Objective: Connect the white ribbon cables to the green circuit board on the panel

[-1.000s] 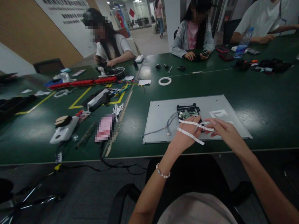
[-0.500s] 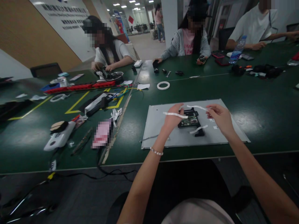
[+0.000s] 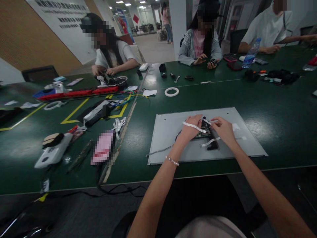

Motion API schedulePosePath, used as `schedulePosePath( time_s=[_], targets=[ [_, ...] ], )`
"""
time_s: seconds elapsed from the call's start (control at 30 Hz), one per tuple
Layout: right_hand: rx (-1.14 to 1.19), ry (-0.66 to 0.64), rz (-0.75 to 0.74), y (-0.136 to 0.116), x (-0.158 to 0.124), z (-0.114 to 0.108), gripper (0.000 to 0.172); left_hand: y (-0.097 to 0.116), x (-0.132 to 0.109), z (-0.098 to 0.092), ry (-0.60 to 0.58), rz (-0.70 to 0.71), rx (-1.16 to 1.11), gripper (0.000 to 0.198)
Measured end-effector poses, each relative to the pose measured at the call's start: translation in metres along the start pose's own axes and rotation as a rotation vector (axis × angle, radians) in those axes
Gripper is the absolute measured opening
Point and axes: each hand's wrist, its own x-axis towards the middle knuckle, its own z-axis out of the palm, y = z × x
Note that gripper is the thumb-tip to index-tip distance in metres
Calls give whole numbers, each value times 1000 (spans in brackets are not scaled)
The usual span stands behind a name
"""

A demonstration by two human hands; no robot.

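My right hand (image 3: 223,130) pinches a white strip of tape (image 3: 206,121) between thumb and fingers. The strip's far end reaches the fingertips of my left hand (image 3: 190,129), whose fingers are bent together over a green circuit board (image 3: 201,135); what they grip is hidden. A second tape strip (image 3: 192,125) lies across the back of my left hand. The board sits by a black bracket (image 3: 212,143) on a pale flat panel (image 3: 164,138). Another strip (image 3: 210,142) crosses the bracket's lower part. A grey cable (image 3: 159,150) runs from the board over the panel's left edge.
A roll of white tape (image 3: 171,92) lies beyond the panel on the green table (image 3: 138,138). To the left are a pink item (image 3: 102,147), a white device (image 3: 53,150) and a red power strip (image 3: 81,92). A water bottle (image 3: 251,54) stands far right. Other people sit opposite.
My right hand has moved left and closer to my left hand, carrying the tape strip over the bracket. My left hand has shifted slightly right over the board.
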Motion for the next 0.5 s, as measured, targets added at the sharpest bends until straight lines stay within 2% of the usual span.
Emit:
schedulePosePath(
  time_s=[0.17,0.5],
  targets=[
    [-101,-9,-26,1,-4,0,23,-1,-5,6,-46,30,94,33],
    [-322,-3,-48,0,-6,7,17,2,-8,8,-43,30,172,32]
  ],
)
